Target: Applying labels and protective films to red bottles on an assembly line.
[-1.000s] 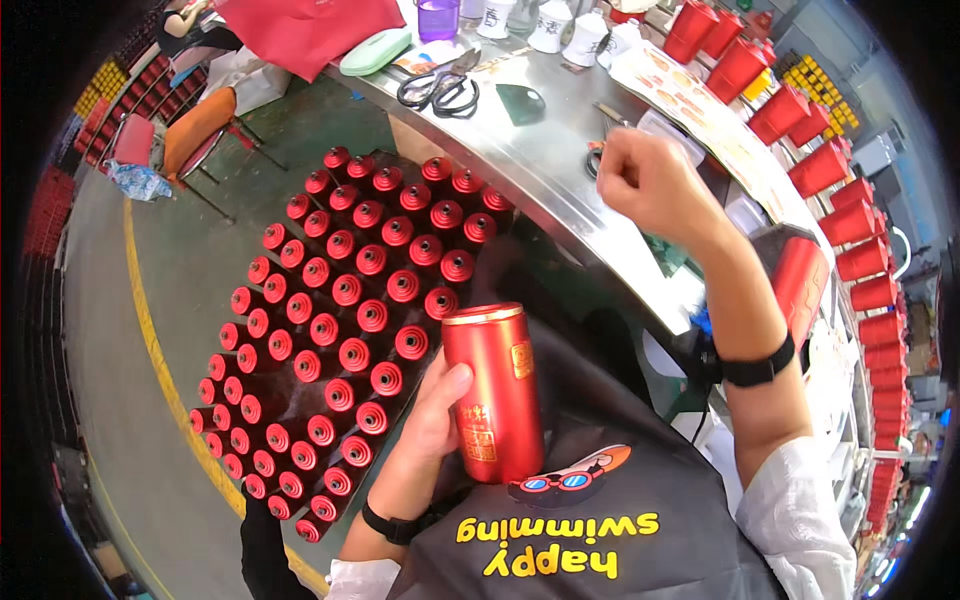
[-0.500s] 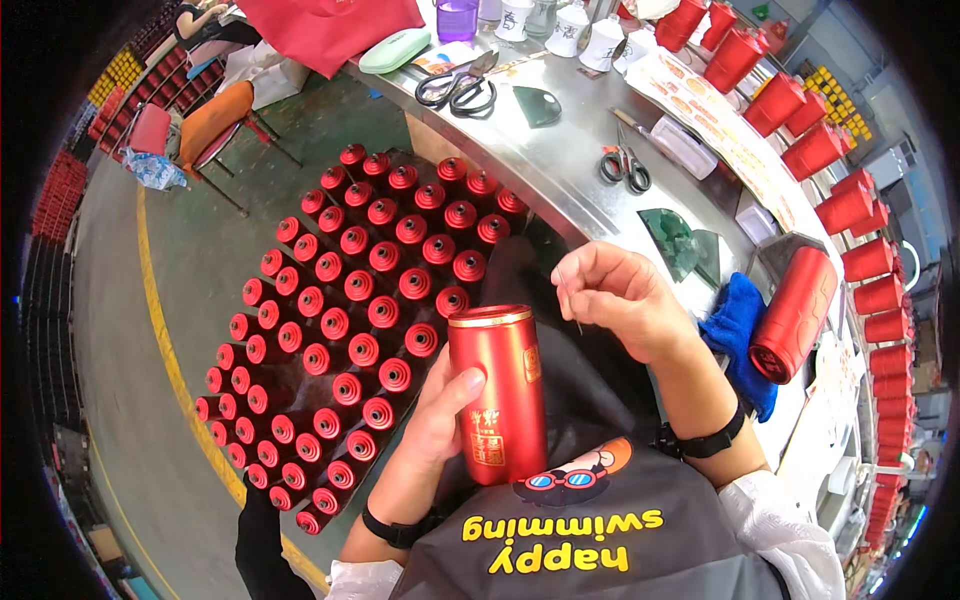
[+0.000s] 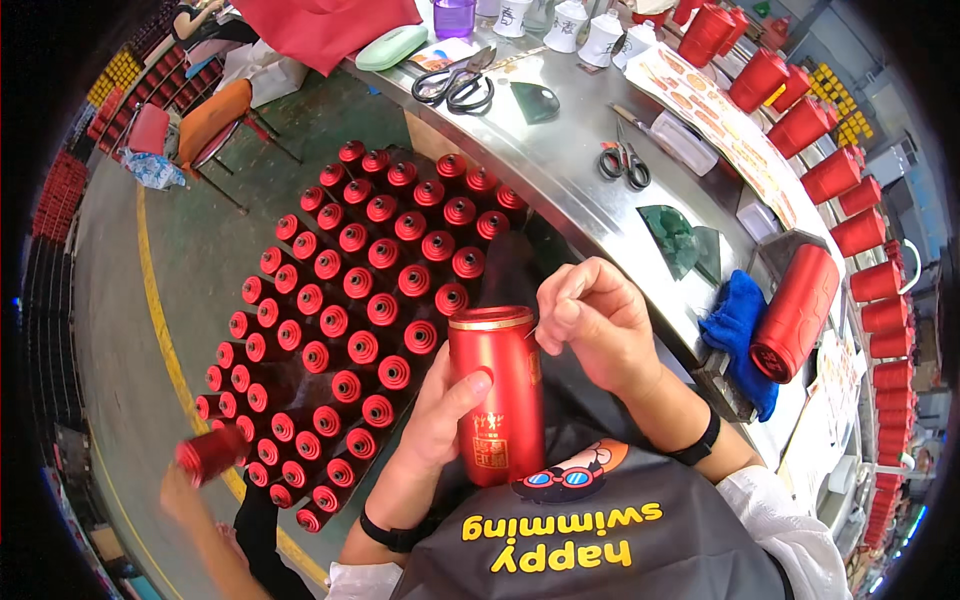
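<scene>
A red cylindrical bottle [image 3: 500, 405] with a gold band near its top and gold printing stands roughly upright over my lap. My left hand [image 3: 445, 410] is closed round its left side, thumb on the front. My right hand [image 3: 595, 325] is beside the bottle's upper right edge, its thumb and forefinger pinched together. Something thin seems to poke out of the pinch toward the gold band; it is too small to name. On the bench to the right, another red bottle [image 3: 797, 313] lies tilted over a blue cloth [image 3: 740, 340].
Several red bottles with black tips [image 3: 363, 347] stand in rows at left. A co-worker's hand [image 3: 182, 495] holds a red bottle [image 3: 212, 452] there. The metal bench [image 3: 570, 160] carries large scissors [image 3: 455, 85], smaller scissors [image 3: 625, 163], green pieces [image 3: 670, 240] and white jars [image 3: 567, 27].
My right hand has moved left and slightly down, up to the bottle's top edge. My left hand keeps its hold. A co-worker's hand with a red bottle has come in at lower left.
</scene>
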`<action>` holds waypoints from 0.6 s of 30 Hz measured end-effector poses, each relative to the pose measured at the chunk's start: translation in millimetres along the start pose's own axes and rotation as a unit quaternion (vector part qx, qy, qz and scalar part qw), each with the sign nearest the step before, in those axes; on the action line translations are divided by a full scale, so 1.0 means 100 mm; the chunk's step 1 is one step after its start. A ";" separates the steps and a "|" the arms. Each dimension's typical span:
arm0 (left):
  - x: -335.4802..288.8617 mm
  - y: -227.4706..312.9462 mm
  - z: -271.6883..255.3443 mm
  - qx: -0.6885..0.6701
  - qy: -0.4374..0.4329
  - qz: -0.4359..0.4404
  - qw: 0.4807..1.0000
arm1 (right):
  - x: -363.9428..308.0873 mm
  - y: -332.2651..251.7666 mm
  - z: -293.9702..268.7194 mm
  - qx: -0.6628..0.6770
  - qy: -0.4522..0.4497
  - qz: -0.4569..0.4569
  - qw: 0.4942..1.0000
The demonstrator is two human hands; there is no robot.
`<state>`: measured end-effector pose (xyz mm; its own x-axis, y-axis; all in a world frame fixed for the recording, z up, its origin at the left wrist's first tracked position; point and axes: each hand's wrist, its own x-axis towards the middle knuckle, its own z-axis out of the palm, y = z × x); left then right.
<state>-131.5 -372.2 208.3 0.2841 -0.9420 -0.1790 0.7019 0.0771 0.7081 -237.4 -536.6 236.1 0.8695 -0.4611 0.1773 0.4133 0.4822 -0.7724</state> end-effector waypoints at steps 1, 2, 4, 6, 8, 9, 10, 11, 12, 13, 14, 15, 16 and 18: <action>0.00 -0.01 0.00 0.004 0.002 0.002 1.000 | -0.01 0.03 0.01 -0.014 -0.004 -0.028 0.999; 0.00 -0.01 0.00 0.006 0.005 0.005 1.000 | -0.02 0.06 0.02 -0.017 -0.001 -0.022 1.000; 0.02 -0.03 0.00 0.009 0.010 0.007 1.000 | -0.03 0.09 0.02 -0.047 0.057 -0.037 0.997; 0.03 -0.04 0.01 0.008 0.008 0.007 1.000 | -0.02 0.12 0.01 -0.055 0.053 -0.051 0.996; 0.05 -0.04 0.01 0.009 0.001 0.012 1.000 | -0.03 0.13 0.00 -0.043 0.062 -0.057 0.996; 0.05 -0.04 0.02 0.007 -0.007 0.011 1.000 | -0.03 0.13 0.00 -0.044 0.059 -0.054 0.996; 0.05 -0.04 0.02 0.008 -0.009 0.015 1.000 | -0.03 0.14 -0.01 -0.044 0.062 -0.057 0.996; 0.04 -0.04 0.03 0.009 -0.003 0.014 1.000 | -0.04 0.15 -0.01 -0.043 0.064 -0.059 0.995; 0.04 -0.04 0.04 0.010 -0.001 0.011 1.000 | -0.04 0.15 -0.01 -0.043 0.064 -0.060 0.995; 0.04 -0.03 0.04 0.011 0.002 0.014 1.000 | -0.05 0.15 -0.02 -0.061 0.058 -0.065 0.994; 0.03 -0.03 0.05 0.011 0.003 0.012 1.000 | -0.06 0.16 -0.02 -0.077 0.055 -0.071 0.993; 0.03 -0.03 0.05 0.008 0.002 0.007 1.000 | -0.06 0.16 -0.02 -0.077 0.052 -0.071 0.993; 0.03 -0.03 0.05 0.012 0.003 0.010 1.000 | -0.06 0.17 -0.03 -0.088 0.048 -0.077 0.992; 0.03 -0.02 0.05 0.014 0.012 0.005 1.000 | -0.06 0.17 -0.03 -0.099 0.045 -0.083 0.991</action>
<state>-135.8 -376.5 209.5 0.3063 -0.9331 -0.1883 0.6807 0.0764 0.7285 -236.4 -527.5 219.8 0.7628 -0.5906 0.2632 0.4796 0.2437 -0.8429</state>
